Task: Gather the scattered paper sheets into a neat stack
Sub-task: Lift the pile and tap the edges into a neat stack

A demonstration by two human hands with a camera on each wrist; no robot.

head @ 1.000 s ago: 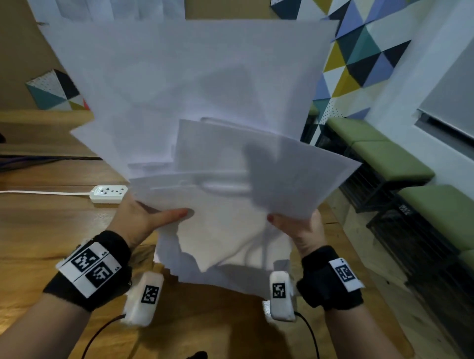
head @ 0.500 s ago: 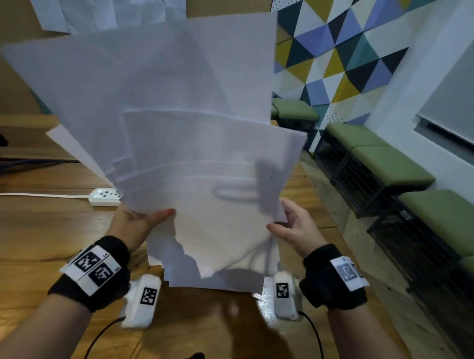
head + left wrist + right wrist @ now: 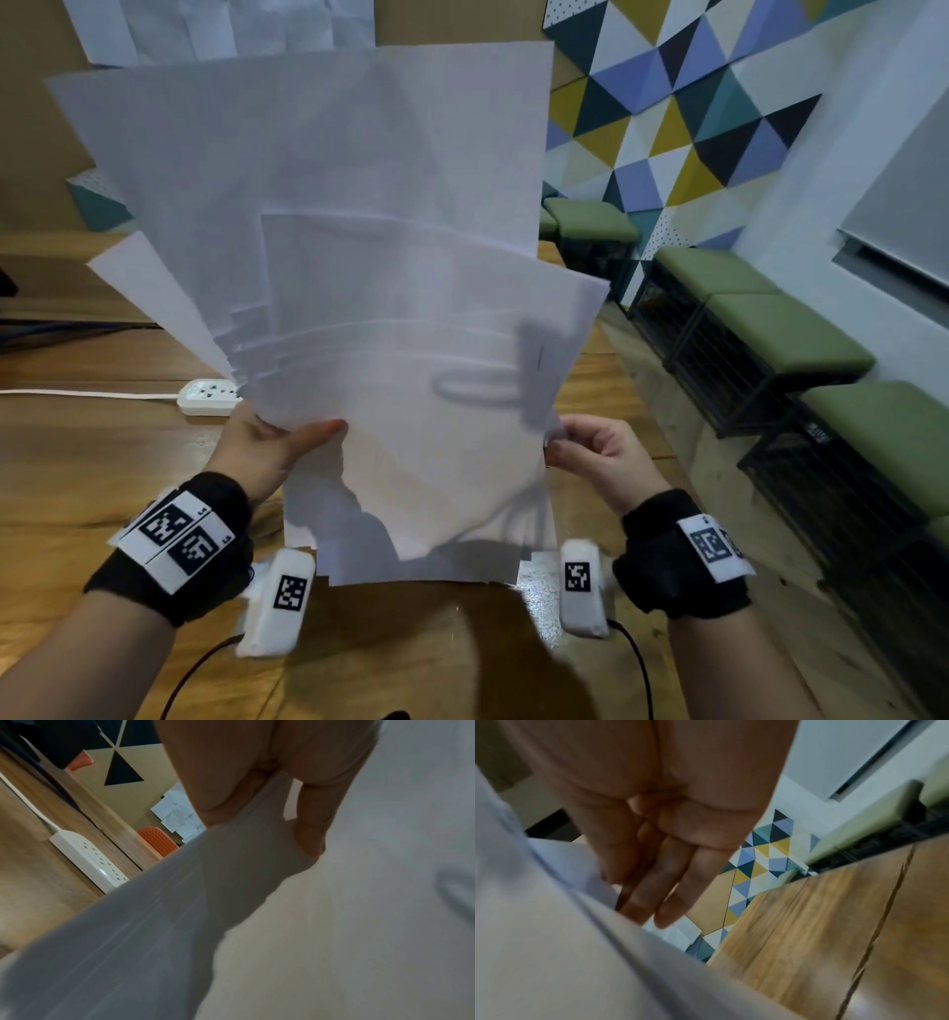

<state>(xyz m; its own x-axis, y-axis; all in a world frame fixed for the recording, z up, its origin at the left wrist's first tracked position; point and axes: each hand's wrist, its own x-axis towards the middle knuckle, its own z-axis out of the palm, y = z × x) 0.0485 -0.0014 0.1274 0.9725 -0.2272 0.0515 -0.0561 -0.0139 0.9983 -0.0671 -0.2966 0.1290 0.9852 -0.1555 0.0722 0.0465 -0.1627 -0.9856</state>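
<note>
A fanned bundle of white paper sheets (image 3: 359, 257) stands nearly upright over the wooden table (image 3: 77, 462), its bottom edges close to the tabletop. The sheets are uneven, with corners that stick out at the upper left. My left hand (image 3: 267, 447) grips the bundle's lower left edge, thumb on the front and fingers behind the paper sheets (image 3: 308, 923). My right hand (image 3: 595, 452) pinches the lower right edge, and its fingers reach behind the paper sheets (image 3: 552, 943). Finger shadows show through the paper.
A white power strip (image 3: 208, 397) with its cord lies on the table behind my left hand, also close by as the power strip (image 3: 87, 860). Green cushioned benches (image 3: 780, 334) line the wall to the right of the table edge. More papers (image 3: 226, 25) hang on the far wall.
The fan of sheets has narrowed and swung from spreading right, through a left tilt, to nearly upright. My right hand has shifted its hold on the right edge. My left hand kept its grip.
</note>
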